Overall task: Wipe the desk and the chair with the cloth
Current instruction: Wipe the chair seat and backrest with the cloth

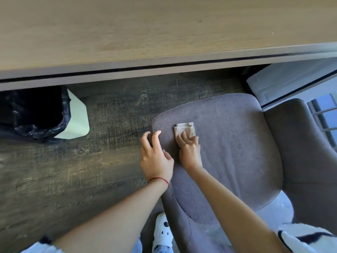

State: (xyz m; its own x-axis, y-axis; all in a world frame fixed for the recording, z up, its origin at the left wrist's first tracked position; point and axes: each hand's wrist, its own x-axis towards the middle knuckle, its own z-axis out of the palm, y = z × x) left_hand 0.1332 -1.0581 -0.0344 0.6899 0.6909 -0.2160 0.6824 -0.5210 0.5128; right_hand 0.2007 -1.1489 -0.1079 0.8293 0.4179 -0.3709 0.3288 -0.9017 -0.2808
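Note:
A grey-purple fabric chair (237,152) stands below the light wooden desk (145,30), its backrest to the right. A small folded beige cloth (185,129) lies on the seat near the front left corner. My right hand (189,150) presses flat on the cloth, fingers covering its near edge. My left hand (156,154), with a red string at the wrist, grips the seat's left edge, fingers curled over the rim.
A white bin with a black bag (42,114) stands under the desk at the left. Dark wood floor (91,161) spreads left of the chair. A white unit (284,83) sits at the right, beyond the chair. My foot in a white shoe (162,232) is by the chair.

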